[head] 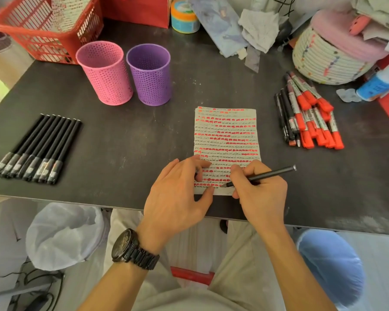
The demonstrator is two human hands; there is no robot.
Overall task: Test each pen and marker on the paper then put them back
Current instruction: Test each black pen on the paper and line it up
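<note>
Head view: right hand [259, 194] grips black pen [263, 176], left hand [180, 196] flat on paper [227, 135]

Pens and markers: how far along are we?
Looks done: the paper is almost filled with red and black marks, and a row of black pens lies left. In hand: the right hand writes with a black pen near its bottom; the left hand steadies the sheet. Left: the pile at right; nothing shows in the pink cup or purple cup.

red basket [43, 34] back left on the table [121, 140], red box [142, 10] beside it. tub [184, 17], crumpled tissue [259, 30], rope basket [323, 57] along the back. glue bottle [377, 83] far right. white bin bag [63, 234] below the table edge, left.
</note>
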